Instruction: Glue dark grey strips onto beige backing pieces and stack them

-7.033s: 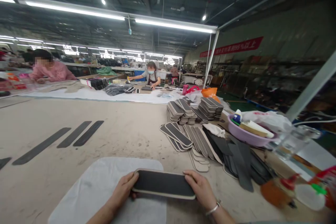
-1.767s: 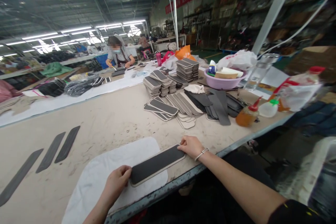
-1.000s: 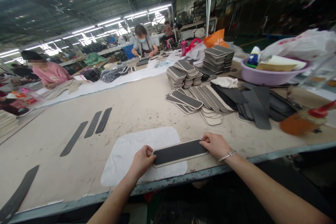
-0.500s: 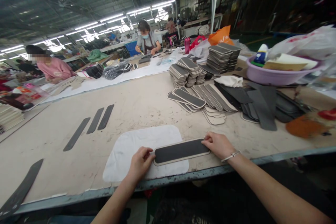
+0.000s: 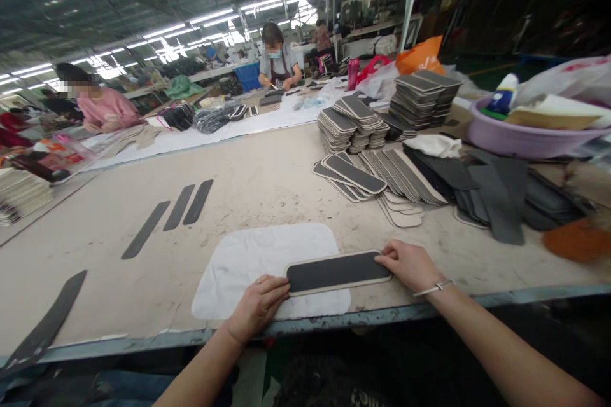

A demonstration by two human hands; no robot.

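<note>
A long dark grey panel with rounded ends rests on a pale backing piece that shows as a light border around it. My left hand is closed at its left end, fingers together over the edge and the thumb hidden. At the other end, my right hand pinches the top right corner between thumb and fingers. Under the panel's left part lies a white sheet with rounded corners, flat on the table near the front edge.
Beige covering spreads over the table. Several dark strips lie to the left. Stacked bordered panels, loose dark pieces and a purple basin stand at the right. A co-worker sits across the table, another person farther left.
My left hand's fingers have gone from a raised pinch at the panel's left end to lying over that end. My right hand keeps its pinch. The view has shifted slightly.
</note>
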